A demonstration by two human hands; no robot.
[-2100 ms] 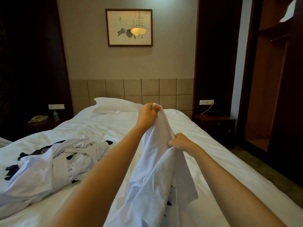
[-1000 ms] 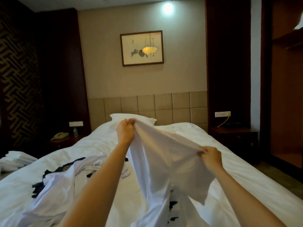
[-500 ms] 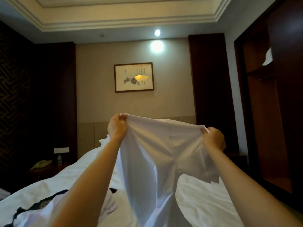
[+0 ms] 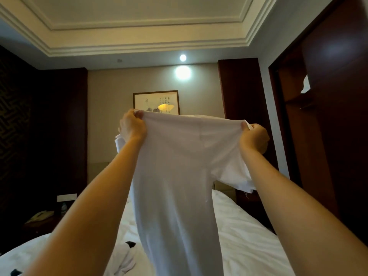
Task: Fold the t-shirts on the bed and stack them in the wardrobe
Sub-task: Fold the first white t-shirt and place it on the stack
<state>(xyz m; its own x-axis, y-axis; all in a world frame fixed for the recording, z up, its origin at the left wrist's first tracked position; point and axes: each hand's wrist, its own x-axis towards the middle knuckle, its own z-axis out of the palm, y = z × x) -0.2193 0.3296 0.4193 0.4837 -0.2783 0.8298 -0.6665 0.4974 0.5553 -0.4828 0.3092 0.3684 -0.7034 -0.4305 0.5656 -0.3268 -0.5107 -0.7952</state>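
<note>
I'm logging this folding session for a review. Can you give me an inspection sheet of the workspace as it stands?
Surface: bed, white sheet, rumpled.
Job's things: white t-shirt held up, spread between both hands; other clothes heaped on the bed, lower left; wardrobe open at right.
Clutter: phone and bottle beside the bed, left.
Hands: left hand grips one end of the top edge, right hand the other.
Cables: nothing seen.
Surroundings: framed picture on the far wall, ceiling light on.
</note>
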